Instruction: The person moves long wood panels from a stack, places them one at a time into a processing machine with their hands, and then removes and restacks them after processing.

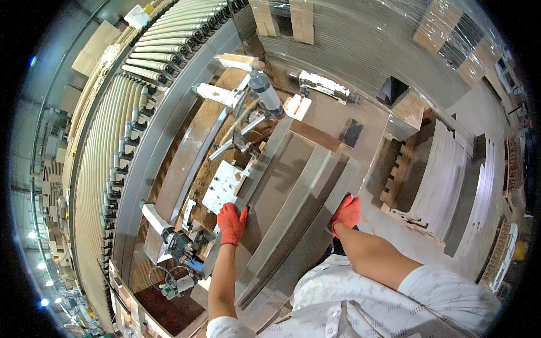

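A long grey-brown panel (285, 213) with raised lengthwise strips lies slantwise in front of me on a machine bed. My left hand (231, 223), in a red glove, rests flat on the panel's left strip with the thumb spread away from the fingers. Just beyond those fingertips is a pale metal plate (224, 183) with holes. On the opposite side my right hand (346, 212), also gloved in red, curls around the panel's right edge. Its fingertips are partly hidden. A brown wooden crosspiece (315, 137) spans the far end of the panel.
Left of the panel stand a dark motor unit (180, 247) and a cylindrical motor (265, 93) on metal arms. A roller conveyor (121, 121) curves along the left. Film-wrapped stacked boards (360, 48) fill the far side; white boards (437, 174) lie on the right.
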